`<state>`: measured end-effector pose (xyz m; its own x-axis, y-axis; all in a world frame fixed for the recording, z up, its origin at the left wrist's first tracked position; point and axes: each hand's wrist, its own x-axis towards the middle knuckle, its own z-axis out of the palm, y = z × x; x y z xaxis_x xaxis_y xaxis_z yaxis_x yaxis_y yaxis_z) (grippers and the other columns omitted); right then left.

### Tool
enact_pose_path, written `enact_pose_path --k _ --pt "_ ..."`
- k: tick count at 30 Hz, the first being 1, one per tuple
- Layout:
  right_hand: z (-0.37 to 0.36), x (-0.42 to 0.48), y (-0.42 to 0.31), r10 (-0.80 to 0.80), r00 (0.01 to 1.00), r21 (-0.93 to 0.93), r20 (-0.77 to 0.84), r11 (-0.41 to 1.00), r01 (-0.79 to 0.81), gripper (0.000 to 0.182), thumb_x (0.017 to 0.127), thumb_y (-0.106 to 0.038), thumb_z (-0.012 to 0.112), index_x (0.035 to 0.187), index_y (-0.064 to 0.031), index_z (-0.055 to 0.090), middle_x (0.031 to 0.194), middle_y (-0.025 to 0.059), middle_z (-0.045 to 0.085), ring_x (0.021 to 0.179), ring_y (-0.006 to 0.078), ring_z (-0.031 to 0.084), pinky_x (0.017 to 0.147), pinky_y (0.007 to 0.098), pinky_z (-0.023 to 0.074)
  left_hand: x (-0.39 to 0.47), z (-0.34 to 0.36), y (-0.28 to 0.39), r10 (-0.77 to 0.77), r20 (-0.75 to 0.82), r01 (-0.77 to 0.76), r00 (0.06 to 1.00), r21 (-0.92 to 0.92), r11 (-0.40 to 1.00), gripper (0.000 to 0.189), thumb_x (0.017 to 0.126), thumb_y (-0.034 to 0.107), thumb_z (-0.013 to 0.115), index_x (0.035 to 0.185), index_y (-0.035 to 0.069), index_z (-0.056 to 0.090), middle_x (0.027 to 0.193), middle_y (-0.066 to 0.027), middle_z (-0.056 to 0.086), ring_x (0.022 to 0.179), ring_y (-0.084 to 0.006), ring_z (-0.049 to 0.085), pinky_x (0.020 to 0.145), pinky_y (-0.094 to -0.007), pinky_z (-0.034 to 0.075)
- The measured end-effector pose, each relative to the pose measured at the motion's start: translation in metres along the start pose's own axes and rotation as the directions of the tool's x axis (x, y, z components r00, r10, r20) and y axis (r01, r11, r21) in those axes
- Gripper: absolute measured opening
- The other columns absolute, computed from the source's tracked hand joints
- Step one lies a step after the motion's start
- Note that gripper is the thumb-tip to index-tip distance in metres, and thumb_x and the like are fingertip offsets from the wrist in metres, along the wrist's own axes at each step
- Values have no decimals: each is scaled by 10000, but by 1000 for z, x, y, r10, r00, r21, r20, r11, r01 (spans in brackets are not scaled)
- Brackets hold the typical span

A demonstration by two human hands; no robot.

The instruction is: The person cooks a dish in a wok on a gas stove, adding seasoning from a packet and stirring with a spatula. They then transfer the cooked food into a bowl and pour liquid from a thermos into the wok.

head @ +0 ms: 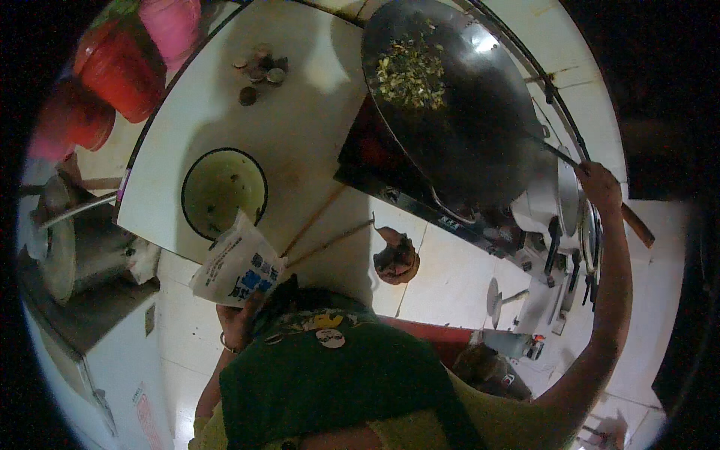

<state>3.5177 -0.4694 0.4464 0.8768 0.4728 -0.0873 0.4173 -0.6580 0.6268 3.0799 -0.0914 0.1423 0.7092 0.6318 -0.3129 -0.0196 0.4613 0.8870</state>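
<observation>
My left hand [239,323] grips a white printed packet [239,267], held tilted over the near edge of the white countertop [298,129]. Beneath the packet's upper corner is a pale green bowl [225,185] with a dark rim and a few dark bits inside. Off to the right, my right hand [601,183] is closed around the handle of a long-handled cooking utensil [638,225]; its head cannot be made out in the dark wok. Chopped greens [413,73] lie in one patch on the far left side of the large wok [478,112], which sits above a black stove [371,152].
Several small round pieces [261,67] lie at the counter's far side. Red buckets [121,70] and a pink one [171,25] stand beyond its left edge, near a metal pot [84,253]. Pans and utensils [562,225] crowd the right. A brown object [396,256] is unclear.
</observation>
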Motion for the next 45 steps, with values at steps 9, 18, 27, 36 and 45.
enact_pose_path --k 9,18,27,36,45 --pt "30 148 3 48 984 144 -173 989 -23 314 766 -333 485 952 -94 565 927 126 559 850 306 530 715 371 425 -4 11 2 -32 -150 40 988 47 998 452 646 62 674 1032 -17 452 946 -116 550 847 -184 537 729 -297 457" --pt "-95 110 -39 -752 503 -597 -426 652 468 315 666 -59 530 971 -135 553 885 76 506 767 239 515 646 315 431 -1 0 -5 -3 -89 11 996 82 997 433 661 50 649 1037 -17 447 924 -120 559 826 -183 547 710 -290 460" --pt "-57 -15 12 -122 990 15 -64 992 124 231 748 -267 546 887 -83 563 745 116 553 672 264 535 617 338 435 7 -2 8 -84 82 80 993 53 995 401 666 31 645 1016 -23 458 929 -127 560 820 -191 555 706 -281 463" --pt "90 15 -61 48 918 672 393 667 -322 306 737 -294 553 900 -35 553 524 48 492 387 106 452 362 244 358 -3 -5 8 -159 55 163 986 -73 984 460 645 46 671 1042 -24 448 1001 -129 536 915 -195 523 766 -303 445" --pt "-8 8 -73 98 988 51 -118 994 -93 255 763 -265 524 927 -70 538 789 155 578 718 298 561 626 376 441 -3 -5 8 -91 76 86 993 70 994 505 633 71 689 1064 -19 441 1014 -122 534 927 -201 515 785 -327 431"
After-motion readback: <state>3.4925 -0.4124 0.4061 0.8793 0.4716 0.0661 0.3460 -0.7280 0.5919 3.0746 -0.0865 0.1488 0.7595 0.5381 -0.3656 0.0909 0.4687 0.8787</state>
